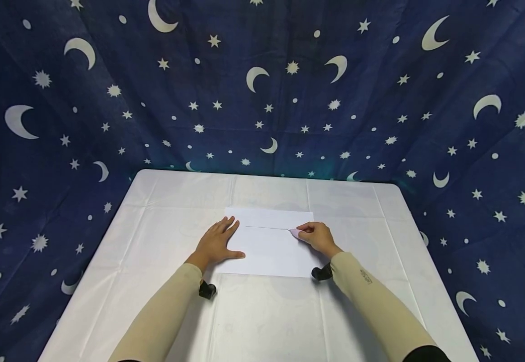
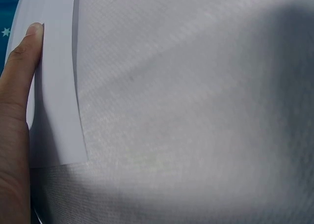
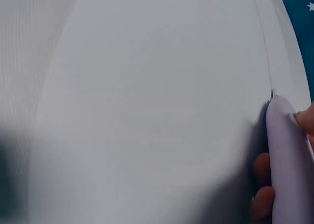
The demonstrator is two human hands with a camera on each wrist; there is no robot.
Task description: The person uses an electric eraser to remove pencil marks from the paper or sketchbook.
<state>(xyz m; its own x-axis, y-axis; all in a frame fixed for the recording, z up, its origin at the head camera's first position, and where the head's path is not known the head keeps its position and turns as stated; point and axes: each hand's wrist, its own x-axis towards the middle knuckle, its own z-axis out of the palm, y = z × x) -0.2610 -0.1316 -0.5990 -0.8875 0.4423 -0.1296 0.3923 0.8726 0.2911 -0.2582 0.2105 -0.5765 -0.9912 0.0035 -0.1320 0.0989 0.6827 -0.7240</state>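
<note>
A white sheet of paper [image 1: 267,256] lies on the table, with a thin straight line [image 1: 264,228] running across its upper part. My left hand [image 1: 216,243] rests on the sheet's left side, fingers spread and thumb pointing right. Toward the sheet's right edge, my right hand [image 1: 319,238] grips a lavender utility knife [image 1: 295,233]. In the right wrist view the knife's rounded body [image 3: 288,160] ends in a small blade tip [image 3: 273,93], right at the end of the thin line. The left wrist view shows only the left thumb [image 2: 22,67] over the paper; the other fingers are hidden.
A white cloth with fold creases covers the table [image 1: 262,322]. Behind and on both sides hangs a dark blue curtain [image 1: 226,136] with moons and stars. Black wrist devices [image 1: 322,272] sit under the beige sleeves [image 1: 163,311], low over the table.
</note>
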